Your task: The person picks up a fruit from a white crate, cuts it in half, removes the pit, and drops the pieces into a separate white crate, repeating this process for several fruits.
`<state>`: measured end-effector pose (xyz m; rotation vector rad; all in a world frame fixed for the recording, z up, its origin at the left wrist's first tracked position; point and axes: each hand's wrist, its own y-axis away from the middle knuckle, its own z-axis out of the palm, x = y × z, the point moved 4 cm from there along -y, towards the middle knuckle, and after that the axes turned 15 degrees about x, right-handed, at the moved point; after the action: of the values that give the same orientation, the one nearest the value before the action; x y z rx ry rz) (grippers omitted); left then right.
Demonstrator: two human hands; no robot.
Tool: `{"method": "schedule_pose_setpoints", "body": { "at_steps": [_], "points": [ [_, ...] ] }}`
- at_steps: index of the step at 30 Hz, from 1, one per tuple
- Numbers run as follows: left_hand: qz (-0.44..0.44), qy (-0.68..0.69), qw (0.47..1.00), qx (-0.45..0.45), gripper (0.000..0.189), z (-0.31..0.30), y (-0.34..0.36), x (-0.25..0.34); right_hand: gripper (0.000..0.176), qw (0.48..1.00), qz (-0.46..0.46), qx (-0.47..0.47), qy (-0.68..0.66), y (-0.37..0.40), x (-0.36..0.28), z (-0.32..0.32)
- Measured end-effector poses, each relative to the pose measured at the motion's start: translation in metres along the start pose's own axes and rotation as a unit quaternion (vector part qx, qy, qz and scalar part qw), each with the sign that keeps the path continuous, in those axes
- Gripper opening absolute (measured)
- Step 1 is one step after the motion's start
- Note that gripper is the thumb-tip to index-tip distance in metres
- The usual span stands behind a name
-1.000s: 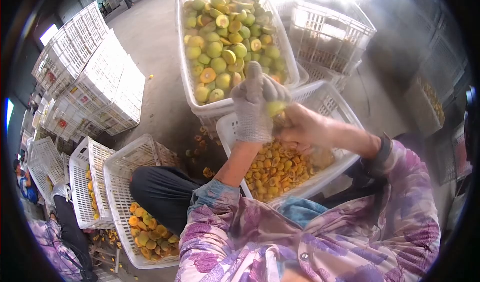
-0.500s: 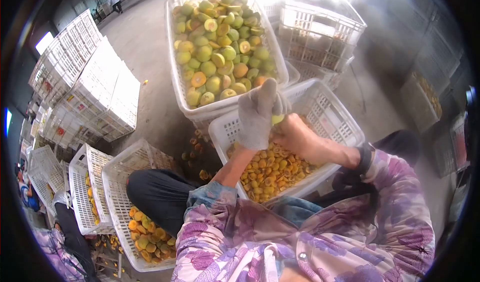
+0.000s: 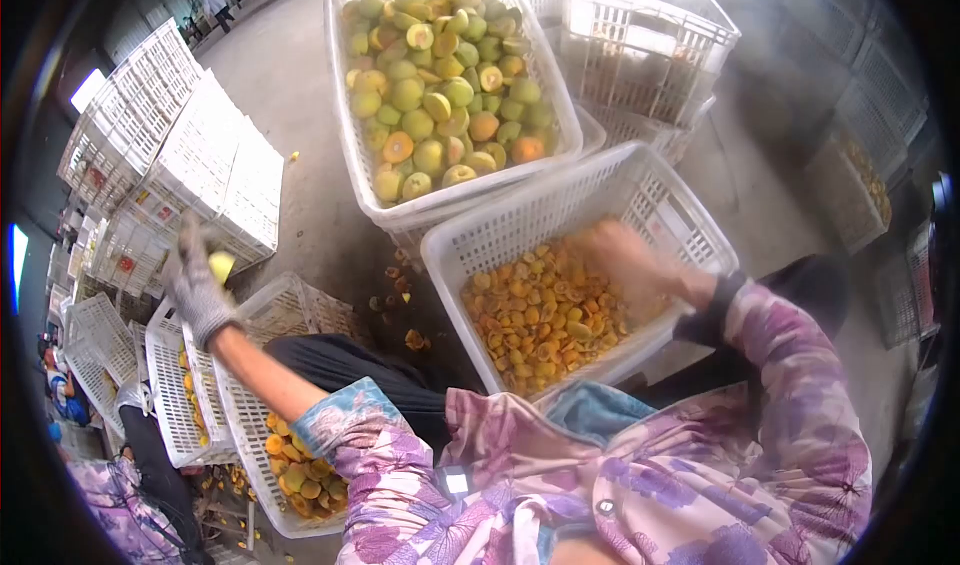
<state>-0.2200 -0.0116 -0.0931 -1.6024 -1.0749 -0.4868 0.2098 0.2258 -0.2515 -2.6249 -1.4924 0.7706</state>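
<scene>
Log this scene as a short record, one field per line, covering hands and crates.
Left hand: gloved left hand, out over the left side; grip unclear
Nearest to it: yellow-green fruit piece, at its fingers
Right hand: bare right hand, blurred, over the front crate
Front crate contents: orange-yellow fruit pieces
Far crate: far crate, heaped with mostly green fruit, some cut
Left background: stacked white crates

Purple and violet flowers pattern the pale pink shirt, blue at its cuff; the glove is grey, the wristband black. The far crate is white, its fruit green, orange near one corner; the white near crate has orange-yellow pieces
</scene>
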Motion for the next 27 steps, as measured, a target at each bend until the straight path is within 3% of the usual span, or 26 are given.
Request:
{"method": "schedule_pose_setpoints", "body": {
  "at_steps": [1, 4, 5, 6, 7, 9, 11, 13, 15, 16, 17, 19, 20, 22, 23, 25, 26, 27],
  "points": [
    [0.126, -0.164, 0.974, 0.091, 0.058, -0.021, -0.031, -0.026, 0.013, 0.997, 0.021, 0.074, -0.028, -0.034, -0.007, -0.007],
    [0.106, -0.223, 0.958, 0.144, 0.058, -0.046, -0.025, -0.023, 0.008, 0.977, 0.014, 0.21, -0.039, -0.14, -0.03, -0.024],
    [0.088, -0.118, 0.98, 0.132, 0.054, -0.044, -0.018, -0.013, 0.009, 0.966, -0.014, 0.257, -0.017, -0.166, -0.03, -0.018],
    [0.051, 0.11, 0.988, 0.097, 0.053, -0.027, -0.011, -0.016, 0.011, 0.973, 0.003, 0.23, 0.035, -0.182, -0.037, -0.013],
    [0.014, 0.334, 0.941, 0.057, 0.052, -0.01, -0.004, -0.017, 0.014, 0.975, 0.021, 0.203, 0.087, -0.195, -0.042, -0.009],
    [-0.136, 0.277, 0.95, -0.038, 0.05, 0.015, 0.035, 0.023, 0.016, 0.98, 0.033, 0.176, 0.088, -0.209, -0.038, 0.01],
    [-0.128, 0.402, 0.897, -0.132, 0.045, 0.048, 0.057, 0.031, 0.017, 0.968, 0.053, 0.215, 0.117, -0.208, -0.031, 0.019],
    [-0.211, 0.466, 0.823, -0.245, 0.04, 0.075, 0.084, 0.049, 0.018, 0.963, 0.064, 0.242, 0.099, -0.213, -0.014, 0.023],
    [-0.281, 0.494, 0.767, -0.297, 0.041, 0.107, 0.112, 0.056, 0.023, 0.972, 0.151, 0.153, 0.09, -0.227, 0.022, 0.027],
    [-0.339, 0.491, 0.736, -0.32, 0.043, 0.127, 0.129, 0.053, 0.025, 0.939, 0.291, 0.17, -0.069, -0.208, 0.012, -0.002],
    [-0.395, 0.486, 0.701, -0.341, 0.046, 0.144, 0.146, 0.051, 0.025, 0.865, 0.27, 0.213, -0.366, -0.193, 0.032, -0.005],
    [-0.418, 0.5, 0.681, -0.334, 0.049, 0.159, 0.177, 0.069, 0.023, 0.781, 0.242, 0.176, -0.547, -0.159, -0.029, -0.042],
    [-0.418, 0.501, 0.681, -0.334, 0.049, 0.159, 0.188, 0.08, 0.023, 0.782, 0.242, 0.176, -0.547, -0.151, -0.042, -0.039],
    [-0.519, 0.56, 0.517, -0.388, 0.048, 0.156, 0.21, 0.103, 0.041, 0.778, 0.181, 0.163, -0.579, -0.143, -0.069, -0.029],
    [-0.519, 0.558, 0.519, -0.386, 0.048, 0.159, 0.214, 0.104, 0.04, 0.791, 0.189, 0.156, -0.56, -0.142, -0.078, -0.022],
    [-0.555, 0.615, 0.461, -0.32, 0.048, 0.176, 0.217, 0.097, 0.039, 0.874, 0.06, 0.254, -0.41, -0.147, -0.08, -0.024],
    [-0.556, 0.65, 0.427, -0.293, 0.043, 0.187, 0.217, 0.086, 0.039, 0.873, 0.061, 0.254, -0.411, -0.144, -0.079, -0.024],
    [-0.556, 0.65, 0.428, -0.293, 0.043, 0.187, 0.213, 0.088, 0.035, 0.885, 0.024, 0.38, -0.268, -0.135, -0.09, -0.042]
  ]
}}
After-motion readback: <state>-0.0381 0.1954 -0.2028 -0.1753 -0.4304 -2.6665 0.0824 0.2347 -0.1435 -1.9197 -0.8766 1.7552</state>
